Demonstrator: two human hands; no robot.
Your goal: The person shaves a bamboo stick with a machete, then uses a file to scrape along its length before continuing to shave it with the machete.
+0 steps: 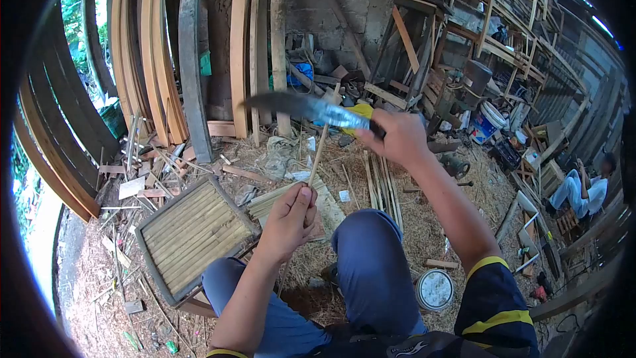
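Past black cloth shirt (pixel 411 345), five o'clock, clutches grey steel knife (pixel 311 109) (right hand (pixel 399 138)), thin wooden stick (pixel 318 156) (left hand (pixel 290 217)), presumably steadying.

Just above the frame's centre, the knife (pixel 291 106) is motion-blurred, its handle mostly covered by the right hand (pixel 399 138). The left hand (pixel 289 221) hides part of the stick (pixel 319 156). The bottom edge crops the shirt (pixel 434 346). At far right, a seated person (pixel 595 195) is too small for detail.

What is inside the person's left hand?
A thin stick rises from the closed left hand; the gripped part is covered, so it cannot be seen.
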